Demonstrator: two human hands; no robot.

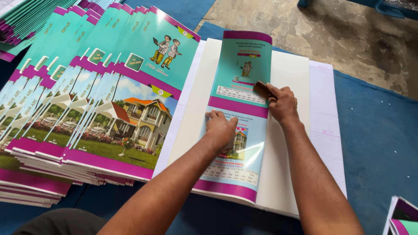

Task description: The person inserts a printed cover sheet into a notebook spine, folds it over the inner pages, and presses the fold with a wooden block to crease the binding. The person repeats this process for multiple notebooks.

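Observation:
A glossy teal and purple notebook cover (239, 78) lies folded over a stack of white ruled pages (287, 130) on blue cloth. My left hand (221, 127) presses flat on the cover's middle, fingers spread near a purple band. My right hand (282, 102) grips a small brown wooden block (262, 89) and holds it against the cover's right edge, at the fold.
Fanned stacks of finished teal and purple notebook covers (109, 87) with a house picture fill the left side. Another pile (17, 26) sits at the far left top. A few more books (402, 215) lie at the bottom right. Bare concrete floor (331, 30) lies beyond the blue cloth (379, 130).

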